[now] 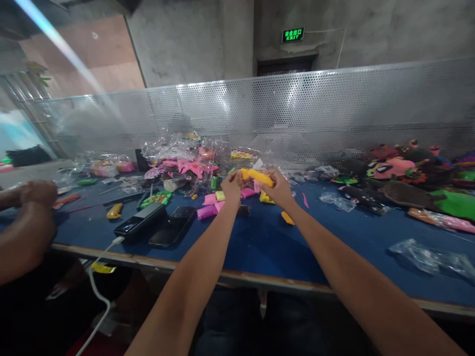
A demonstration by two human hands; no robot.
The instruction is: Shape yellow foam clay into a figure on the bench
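Observation:
A long yellow-orange piece of soft material [258, 177] is held up above the far part of the blue table [256, 247]. My left hand [232, 185] pinches its left end, and my right hand [279, 187] has its fingers closed round the right end. Beneath and beside my hands lie small pink packets [207, 211], a yellow lump [266, 198] and a dark piece partly behind my left forearm. An orange-yellow scrap [287, 218] rests on the cloth near my right wrist.
A phone [172, 226] and a power bank [139, 220] with a white cable lie left. Clear plastic bags and pink pieces are heaped behind. Coloured figures [395, 169] and a crumpled bag [432, 257] are at right. Another person's hands [37, 192] are at far left. A perforated metal screen [315, 113] stands behind.

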